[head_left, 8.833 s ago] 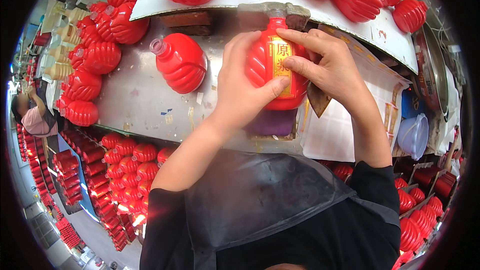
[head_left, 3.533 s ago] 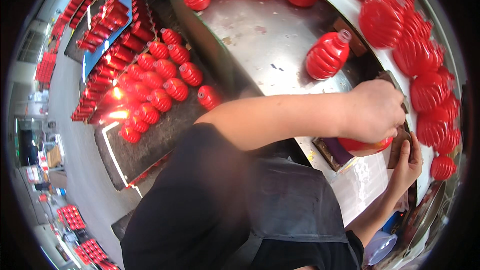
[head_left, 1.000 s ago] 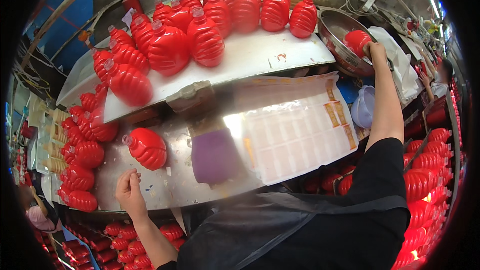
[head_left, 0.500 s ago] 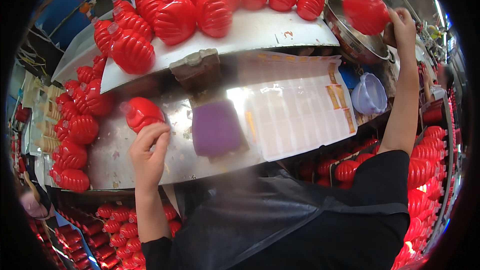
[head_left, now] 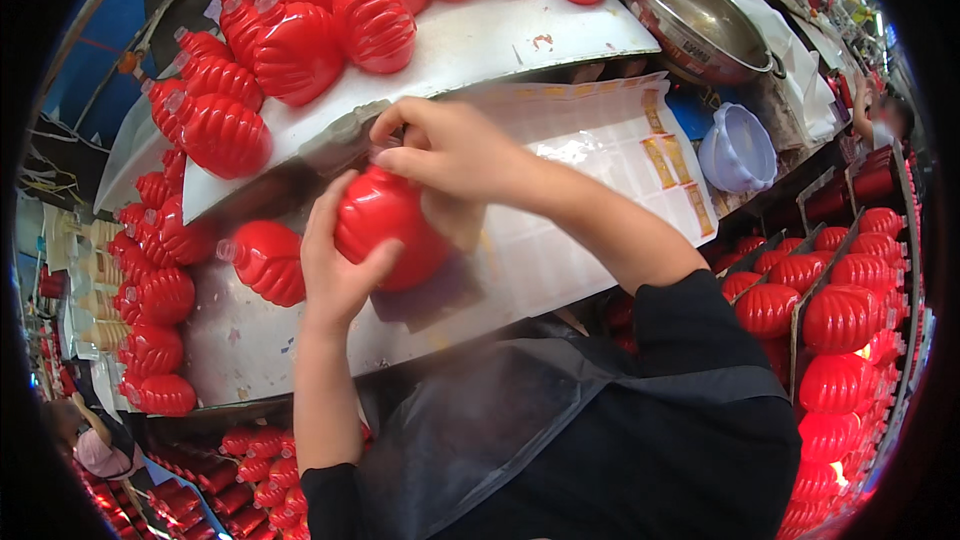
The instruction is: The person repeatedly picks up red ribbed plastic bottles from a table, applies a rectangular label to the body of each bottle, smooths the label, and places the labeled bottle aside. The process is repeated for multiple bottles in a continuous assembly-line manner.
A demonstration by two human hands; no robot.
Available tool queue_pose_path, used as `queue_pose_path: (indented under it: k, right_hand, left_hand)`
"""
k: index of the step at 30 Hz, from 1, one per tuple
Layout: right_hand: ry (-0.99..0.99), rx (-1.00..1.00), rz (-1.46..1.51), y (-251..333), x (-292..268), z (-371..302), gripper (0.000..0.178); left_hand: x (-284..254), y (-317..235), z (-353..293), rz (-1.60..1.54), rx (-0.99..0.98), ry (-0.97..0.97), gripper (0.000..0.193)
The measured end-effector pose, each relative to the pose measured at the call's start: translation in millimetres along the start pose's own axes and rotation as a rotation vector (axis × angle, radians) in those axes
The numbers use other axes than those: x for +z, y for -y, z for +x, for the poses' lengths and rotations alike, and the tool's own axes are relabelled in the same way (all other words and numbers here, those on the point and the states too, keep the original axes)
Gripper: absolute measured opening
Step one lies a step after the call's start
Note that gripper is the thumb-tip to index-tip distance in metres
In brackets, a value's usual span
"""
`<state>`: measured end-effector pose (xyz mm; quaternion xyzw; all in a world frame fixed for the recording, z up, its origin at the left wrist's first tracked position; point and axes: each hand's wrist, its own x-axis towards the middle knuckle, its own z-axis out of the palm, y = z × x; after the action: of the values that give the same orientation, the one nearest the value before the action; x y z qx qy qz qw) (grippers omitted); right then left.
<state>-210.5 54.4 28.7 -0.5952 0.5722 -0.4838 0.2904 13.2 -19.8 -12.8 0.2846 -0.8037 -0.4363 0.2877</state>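
Observation:
Both my hands are on one red ribbed plastic bottle (head_left: 395, 225) above the purple pad (head_left: 430, 305) on the metal worktop. My left hand (head_left: 335, 255) wraps round its near left side, thumb across the body. My right hand (head_left: 455, 150), a little smeared by motion, closes with curled fingers at the bottle's neck. A tan-brown piece (head_left: 455, 218) shows beneath my right palm; its kind is unclear. Just left of my left hand a second red bottle (head_left: 268, 262) lies on its side, its clear neck pointing left.
Several red bottles stand on the white shelf (head_left: 500, 35) at the back, and more lie at the left. A sheet of labels (head_left: 570, 230) covers the worktop's right half. A wide pan (head_left: 690, 20) and a pale-lilac basin (head_left: 738, 155) are at the right, above racks of red bottles (head_left: 840, 320).
My right hand has come from the far right by the pan to the middle, bringing the bottle. My left hand has moved from the lying bottle onto this one.

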Motion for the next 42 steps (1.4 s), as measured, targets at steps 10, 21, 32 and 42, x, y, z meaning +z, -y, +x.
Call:
queue_pose_path:
  k: [10, 21, 32, 42]
  right_hand:
    - [-0.513, 0.697, -1.241, -122, -145, -232, 0.027]
    - [0.139, 0.719, -1.240, -62, -61, -270, 0.038]
    - [-0.047, 0.210, -1.130, -66, -42, -309, 0.047]
    - [-0.081, 0.833, -0.022, -32, -70, -194, 0.025]
  left_hand:
    - [7, 25, 3, -0.307, -0.245, -0.252, 0.074]
    - [10, 39, 15, -0.479, -0.283, -0.262, 0.062]
    - [16, 47, 16, -0.526, -0.327, -0.321, 0.049]
    - [21, 30, -7, -0.726, -0.299, -0.240, 0.070]
